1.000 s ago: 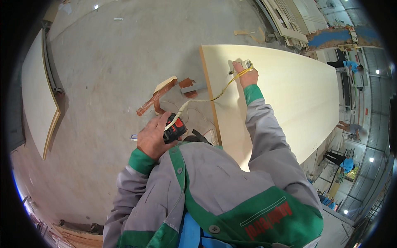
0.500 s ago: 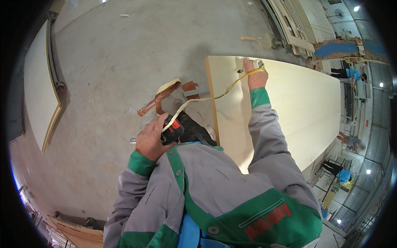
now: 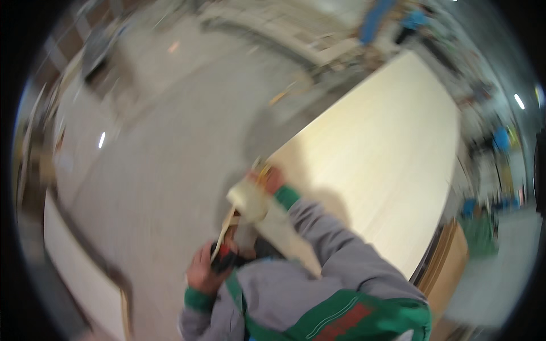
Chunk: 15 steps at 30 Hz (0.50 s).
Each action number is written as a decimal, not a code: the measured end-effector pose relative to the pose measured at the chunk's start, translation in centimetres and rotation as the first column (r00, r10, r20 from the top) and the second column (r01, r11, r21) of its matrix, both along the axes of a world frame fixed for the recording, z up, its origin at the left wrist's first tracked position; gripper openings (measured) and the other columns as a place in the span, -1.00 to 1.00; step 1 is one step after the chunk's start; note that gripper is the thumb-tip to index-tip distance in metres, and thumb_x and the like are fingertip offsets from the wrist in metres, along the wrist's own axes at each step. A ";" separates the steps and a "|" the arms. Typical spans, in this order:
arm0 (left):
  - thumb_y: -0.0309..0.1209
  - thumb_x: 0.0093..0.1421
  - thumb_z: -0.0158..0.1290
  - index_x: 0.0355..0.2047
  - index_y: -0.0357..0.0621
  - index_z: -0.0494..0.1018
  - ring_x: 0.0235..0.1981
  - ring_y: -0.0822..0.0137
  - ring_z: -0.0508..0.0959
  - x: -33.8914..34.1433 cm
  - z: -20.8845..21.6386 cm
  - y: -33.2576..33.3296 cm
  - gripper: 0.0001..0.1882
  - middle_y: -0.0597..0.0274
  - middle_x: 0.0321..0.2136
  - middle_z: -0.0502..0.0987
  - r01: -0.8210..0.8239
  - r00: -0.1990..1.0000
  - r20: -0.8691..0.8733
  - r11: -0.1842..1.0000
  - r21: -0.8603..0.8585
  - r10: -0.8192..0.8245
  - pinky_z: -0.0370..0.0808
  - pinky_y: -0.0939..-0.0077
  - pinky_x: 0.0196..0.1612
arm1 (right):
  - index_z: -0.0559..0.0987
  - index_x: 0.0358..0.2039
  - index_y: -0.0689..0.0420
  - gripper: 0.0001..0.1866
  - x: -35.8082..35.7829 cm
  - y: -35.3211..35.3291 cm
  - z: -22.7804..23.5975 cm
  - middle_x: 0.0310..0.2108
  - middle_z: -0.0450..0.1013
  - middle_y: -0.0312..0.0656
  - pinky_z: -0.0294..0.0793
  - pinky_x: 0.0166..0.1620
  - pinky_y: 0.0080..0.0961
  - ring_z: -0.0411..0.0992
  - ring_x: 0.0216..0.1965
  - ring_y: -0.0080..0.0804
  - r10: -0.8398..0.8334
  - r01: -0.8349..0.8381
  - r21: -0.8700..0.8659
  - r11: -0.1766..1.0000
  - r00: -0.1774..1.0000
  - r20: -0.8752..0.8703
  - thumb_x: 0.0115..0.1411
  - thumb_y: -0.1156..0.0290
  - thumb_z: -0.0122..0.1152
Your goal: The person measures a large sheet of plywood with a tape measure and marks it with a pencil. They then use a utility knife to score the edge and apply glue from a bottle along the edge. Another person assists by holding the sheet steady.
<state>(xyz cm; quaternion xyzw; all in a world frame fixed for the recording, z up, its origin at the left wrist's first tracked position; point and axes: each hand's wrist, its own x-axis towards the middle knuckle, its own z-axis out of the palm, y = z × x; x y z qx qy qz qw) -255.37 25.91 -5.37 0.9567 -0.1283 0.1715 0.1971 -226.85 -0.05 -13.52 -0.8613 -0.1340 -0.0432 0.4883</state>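
head view, heavily motion-blurred; i am logging only what is reading clearly.

left hand (image 3: pixel 203 271) is sitting low, near the chest, off the near corner of the board (image 3: pixel 375 170). its fingers are curling closed around a dark tape measure (image 3: pixel 223 257) with a red patch; the grip is looking full, no gap showing between fingers and case.

a yellow tape (image 3: pixel 223 234) is running from the case up toward the right hand (image 3: pixel 272 181). the right hand is resting at the board's near corner, on its left edge. its fingers are looking bent over something small and yellowish at the tape's end, but blur is hiding how tight they are closing, so i cannot tell the exact grip.

a pale wooden piece (image 3: pixel 248 200) is lying just below the right hand, at the same corner; whether the hand is touching it i cannot tell.

the board is stretching away toward the upper right over a grey floor (image 3: pixel 153 148). another pale panel (image 3: pixel 79 273) is lying along the lower left, well apart from both hands.
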 end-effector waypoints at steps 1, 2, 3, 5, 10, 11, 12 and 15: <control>-0.06 -0.11 0.54 0.21 -0.16 0.44 -0.16 -0.11 0.68 -0.3 0.8 -1.3 -0.09 -0.02 -0.09 0.63 0.031 0.998 0.061 0.999 0.025 -0.033 0.68 0.09 -0.14 | 0.69 -0.01 -0.09 -0.43 -2.3 -0.9 1.1 -0.02 0.67 -0.16 0.55 0.13 -0.22 0.60 0.04 -0.09 -0.071 0.076 0.067 0.995 0.995 -0.073 0.19 -0.25 0.39; -0.03 -0.12 0.54 0.23 -0.14 0.42 -0.11 -0.12 0.67 -1.0 1.7 -2.5 -0.06 -0.03 -0.06 0.62 0.044 0.998 -0.034 0.999 -0.004 -0.044 0.67 0.05 -0.10 | 0.68 -0.12 0.00 -0.43 -5.2 -2.5 2.5 -0.19 0.68 -0.11 0.60 0.01 -0.25 0.63 -0.11 -0.04 -0.207 0.225 0.187 0.956 0.972 -0.111 0.07 -0.18 0.54; 0.01 -0.13 0.54 0.25 -0.13 0.40 -0.06 -0.13 0.65 -2.4 2.7 -3.6 -0.02 -0.04 -0.02 0.60 0.002 0.981 -0.195 1.000 -0.008 -0.003 0.65 0.00 -0.06 | 0.67 -0.11 0.02 -0.44 -9.3 -4.9 3.8 -0.23 0.66 -0.07 0.60 0.02 -0.22 0.63 -0.12 -0.05 -0.263 0.261 0.373 0.890 0.964 -0.046 0.08 -0.15 0.54; 0.02 -0.13 0.54 0.31 -0.14 0.32 0.01 -0.12 0.62 -5.9 3.9 -6.4 0.06 -0.05 0.00 0.57 0.104 0.953 -0.291 0.993 0.062 -0.082 0.60 -0.04 0.01 | 0.67 -0.17 0.14 -0.62 -16.4 -10.3 7.1 -0.29 0.67 -0.23 0.63 -0.10 -0.40 0.60 -0.27 -0.49 -0.469 0.401 0.435 0.806 0.881 0.056 0.12 0.19 0.61; 0.00 -0.11 0.51 0.33 -0.04 0.30 0.07 -0.15 0.59 -16.8 5.9 -18.0 0.04 -0.05 0.09 0.53 0.462 0.834 -0.417 0.869 0.175 -0.360 0.61 -0.07 0.02 | 0.67 -0.14 0.13 -0.68 -44.1 -29.4 8.1 -0.27 0.66 -0.22 0.62 -0.09 -0.45 0.60 -0.25 -0.51 -0.882 0.623 0.649 0.437 0.439 0.172 0.16 0.29 0.56; -0.02 -0.10 0.51 0.34 -0.03 0.29 0.07 -0.15 0.60 -19.8 6.4 -21.0 0.03 -0.04 0.09 0.53 0.570 0.791 -0.388 0.800 0.187 -0.474 0.61 -0.07 0.03 | 0.68 -0.12 0.14 -0.65 -51.1 -33.3 7.3 -0.27 0.65 -0.19 0.61 -0.08 -0.44 0.60 -0.23 -0.49 -0.934 0.698 0.621 0.356 0.266 0.237 0.16 0.26 0.57; -0.05 -0.10 0.51 0.34 -0.01 0.28 0.07 -0.14 0.60 -22.9 6.7 -24.7 0.03 -0.04 0.10 0.53 0.646 0.744 -0.382 0.736 0.202 -0.548 0.61 -0.06 0.03 | 0.68 -0.11 0.15 -0.68 -58.4 -37.3 6.6 -0.25 0.66 -0.20 0.62 -0.08 -0.43 0.60 -0.23 -0.47 -0.970 0.657 0.724 0.212 0.231 0.074 0.18 0.32 0.55; -0.10 -0.04 0.48 0.36 -0.02 0.26 0.10 -0.11 0.58 -35.9 4.1 -37.6 -0.01 -0.03 0.12 0.52 0.817 0.572 -0.410 0.539 0.207 -0.710 0.58 -0.04 0.08 | 0.65 -0.09 0.25 -0.68 -85.3 -48.3 1.6 -0.23 0.64 -0.16 0.61 -0.10 -0.47 0.59 -0.18 -0.46 -0.975 0.559 0.798 -0.224 -0.136 -0.178 0.24 0.35 0.49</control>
